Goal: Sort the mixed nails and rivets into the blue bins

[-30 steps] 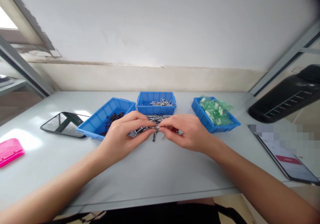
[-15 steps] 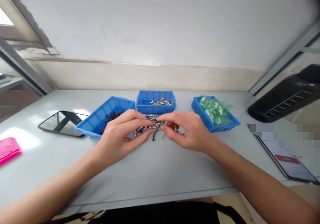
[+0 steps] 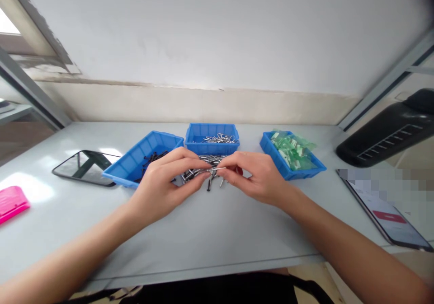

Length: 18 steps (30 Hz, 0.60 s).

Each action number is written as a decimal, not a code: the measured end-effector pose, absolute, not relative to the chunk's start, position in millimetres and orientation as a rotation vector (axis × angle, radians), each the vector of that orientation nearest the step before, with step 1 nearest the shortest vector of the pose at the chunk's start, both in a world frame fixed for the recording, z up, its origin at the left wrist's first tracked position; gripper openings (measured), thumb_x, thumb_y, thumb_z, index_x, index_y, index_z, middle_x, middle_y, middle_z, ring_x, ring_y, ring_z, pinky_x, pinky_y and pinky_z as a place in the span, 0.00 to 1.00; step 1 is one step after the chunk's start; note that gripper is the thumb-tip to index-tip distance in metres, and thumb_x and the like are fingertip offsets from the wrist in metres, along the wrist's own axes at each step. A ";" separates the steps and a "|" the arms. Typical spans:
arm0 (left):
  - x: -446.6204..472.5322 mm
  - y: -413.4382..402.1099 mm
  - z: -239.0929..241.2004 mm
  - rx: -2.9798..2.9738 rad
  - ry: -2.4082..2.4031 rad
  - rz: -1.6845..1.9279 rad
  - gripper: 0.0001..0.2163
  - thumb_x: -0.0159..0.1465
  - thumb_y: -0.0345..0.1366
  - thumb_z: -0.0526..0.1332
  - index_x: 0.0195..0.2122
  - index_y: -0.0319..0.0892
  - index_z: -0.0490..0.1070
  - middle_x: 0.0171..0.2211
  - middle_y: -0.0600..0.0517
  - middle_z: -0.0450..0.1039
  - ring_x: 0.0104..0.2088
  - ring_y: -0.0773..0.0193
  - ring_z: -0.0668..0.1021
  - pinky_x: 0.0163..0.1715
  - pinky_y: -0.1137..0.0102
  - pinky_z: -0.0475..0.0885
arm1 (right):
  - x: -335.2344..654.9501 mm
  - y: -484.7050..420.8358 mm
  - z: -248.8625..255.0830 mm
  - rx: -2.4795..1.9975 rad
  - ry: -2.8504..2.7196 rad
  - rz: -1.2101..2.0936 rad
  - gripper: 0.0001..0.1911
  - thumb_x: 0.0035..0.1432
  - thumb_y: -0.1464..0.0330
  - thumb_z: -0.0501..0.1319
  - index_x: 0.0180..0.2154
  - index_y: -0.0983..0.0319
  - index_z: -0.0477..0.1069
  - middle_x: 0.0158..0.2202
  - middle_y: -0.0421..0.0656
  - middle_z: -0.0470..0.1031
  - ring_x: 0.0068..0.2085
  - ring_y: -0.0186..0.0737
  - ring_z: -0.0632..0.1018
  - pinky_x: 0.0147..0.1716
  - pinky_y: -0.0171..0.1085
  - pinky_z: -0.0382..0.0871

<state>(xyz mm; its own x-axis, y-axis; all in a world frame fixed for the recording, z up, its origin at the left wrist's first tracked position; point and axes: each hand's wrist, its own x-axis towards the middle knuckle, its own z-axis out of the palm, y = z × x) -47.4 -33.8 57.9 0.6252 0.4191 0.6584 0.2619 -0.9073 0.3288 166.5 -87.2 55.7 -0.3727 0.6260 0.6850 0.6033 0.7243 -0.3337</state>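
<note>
My left hand point(image 3: 166, 177) and my right hand point(image 3: 257, 177) meet over the table, thumbs and fingers pinched. Between their fingertips runs a thin silver screw or nail point(image 3: 216, 169), held roughly level; its ends are partly covered. A loose pile of silver and dark screws or nails point(image 3: 207, 159) lies just behind and below the fingers, partly hidden by them. Behind this pile stands a blue bin point(image 3: 212, 148) with small silver metal pieces point(image 3: 222, 138). Close to my left hand, another blue bin point(image 3: 124, 166) contains dark screws or nails point(image 3: 149, 160).
A third blue bin point(image 3: 305, 174) with green plastic packets point(image 3: 294, 152) is at the right. Farther right are a black bottle point(image 3: 383, 132) and a tablet or phone point(image 3: 386, 213). A black-framed glossy panel point(image 3: 84, 166) and a pink object point(image 3: 13, 202) lie left. A wall point(image 3: 217, 105) closes the back.
Both hands stay nearly in place. The fingertips have shifted slightly apart, and the thin silver piece between them now shows more clearly.
</note>
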 end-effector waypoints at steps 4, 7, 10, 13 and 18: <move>-47.9 -32.9 55.9 2.674 0.557 1.068 0.07 0.62 0.29 0.63 0.41 0.44 0.74 0.37 0.54 0.74 0.37 0.69 0.76 0.38 0.75 0.72 | 165.3 -87.7 55.0 -0.872 -2.072 -0.110 0.07 0.65 0.69 0.57 0.36 0.62 0.71 0.25 0.36 0.74 0.27 0.28 0.73 0.29 0.28 0.65; -47.5 -32.9 55.2 2.681 0.530 1.006 0.07 0.63 0.29 0.62 0.42 0.45 0.74 0.37 0.54 0.73 0.38 0.68 0.76 0.39 0.75 0.73 | 163.7 -87.6 53.3 -0.821 -2.091 -0.176 0.06 0.65 0.70 0.56 0.37 0.63 0.71 0.26 0.37 0.74 0.29 0.28 0.74 0.30 0.28 0.65; -46.9 -33.3 55.4 2.683 0.513 0.962 0.06 0.63 0.30 0.61 0.41 0.45 0.74 0.36 0.54 0.73 0.38 0.68 0.76 0.38 0.74 0.73 | 162.6 -87.4 52.4 -0.786 -2.095 -0.229 0.05 0.64 0.71 0.56 0.38 0.62 0.70 0.26 0.37 0.75 0.30 0.29 0.75 0.29 0.29 0.65; -47.1 -34.2 56.9 2.671 0.547 0.966 0.05 0.62 0.29 0.62 0.39 0.43 0.73 0.36 0.54 0.73 0.38 0.68 0.75 0.38 0.74 0.72 | 162.7 -87.0 52.9 -0.764 -2.083 -0.268 0.04 0.63 0.72 0.57 0.36 0.63 0.70 0.25 0.37 0.74 0.28 0.29 0.73 0.28 0.29 0.64; -48.3 -35.5 62.0 2.655 0.637 1.088 0.03 0.62 0.30 0.63 0.37 0.42 0.73 0.35 0.55 0.73 0.35 0.68 0.75 0.36 0.73 0.71 | 166.6 -84.3 52.2 -0.882 -2.099 -0.243 0.07 0.64 0.71 0.55 0.35 0.63 0.71 0.23 0.37 0.71 0.26 0.30 0.71 0.28 0.30 0.62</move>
<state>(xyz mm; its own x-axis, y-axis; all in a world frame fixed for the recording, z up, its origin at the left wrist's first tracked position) -48.3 -35.5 62.0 0.6357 0.4617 0.6187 0.3128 -0.8867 0.3404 166.6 -84.3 52.2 -0.4121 0.5058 0.7578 0.6656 0.7351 -0.1287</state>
